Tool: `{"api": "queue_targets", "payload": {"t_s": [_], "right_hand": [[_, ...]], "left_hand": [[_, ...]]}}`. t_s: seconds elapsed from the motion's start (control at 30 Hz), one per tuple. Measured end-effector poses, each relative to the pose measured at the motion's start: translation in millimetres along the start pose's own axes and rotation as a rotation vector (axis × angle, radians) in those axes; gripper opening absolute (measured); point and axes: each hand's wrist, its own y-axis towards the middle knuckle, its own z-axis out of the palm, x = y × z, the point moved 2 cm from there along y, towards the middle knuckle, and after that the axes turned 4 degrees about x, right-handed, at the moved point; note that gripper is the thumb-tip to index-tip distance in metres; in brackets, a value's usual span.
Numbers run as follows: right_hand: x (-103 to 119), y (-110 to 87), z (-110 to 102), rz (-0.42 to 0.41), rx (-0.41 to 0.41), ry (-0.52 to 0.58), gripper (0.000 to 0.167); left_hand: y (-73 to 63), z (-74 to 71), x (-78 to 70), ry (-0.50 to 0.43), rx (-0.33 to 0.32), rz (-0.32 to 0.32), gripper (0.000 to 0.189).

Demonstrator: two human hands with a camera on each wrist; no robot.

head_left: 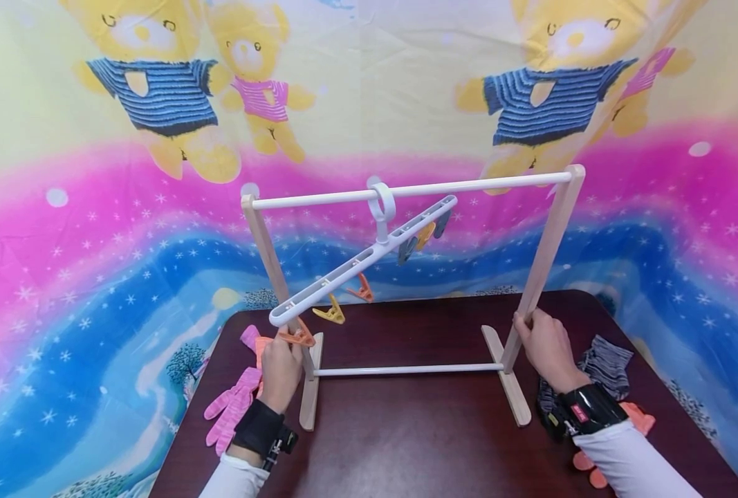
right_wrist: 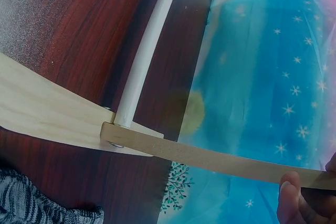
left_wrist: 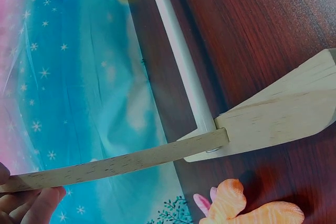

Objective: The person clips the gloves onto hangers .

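Observation:
A small wooden drying rack [head_left: 546,242] with white rods stands on the table. My left hand [head_left: 281,363] grips its left upright; in the left wrist view the fingers [left_wrist: 44,203] wrap the wooden post. On the other side my right hand [head_left: 548,346] holds the right upright, thumb and fingers [right_wrist: 289,198] around it in the right wrist view. From the top rod hangs a white clip hanger [head_left: 337,277], slanting across the rack. Its orange, yellow and grey clips [head_left: 331,312] dangle below the bar. One orange clip [head_left: 299,333] overlaps my left hand in the head view.
Pink gloves [head_left: 234,408] and an orange glove [left_wrist: 262,216] lie left of the rack on the dark table [head_left: 406,436]. Grey-black knitted pieces [head_left: 608,366] and orange ones [head_left: 639,417] lie by my right forearm. A printed bear curtain [head_left: 369,104] surrounds the table.

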Motion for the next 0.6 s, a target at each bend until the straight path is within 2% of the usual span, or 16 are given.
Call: {"api": "queue_targets", "payload": {"t_s": [0.6], "right_hand": [[-1.5, 2.1, 0.0, -0.005, 0.007, 0.016, 0.042]], "left_hand": [[-0.6, -0.1, -0.5, 0.0, 0.009, 0.021, 0.025]]}}
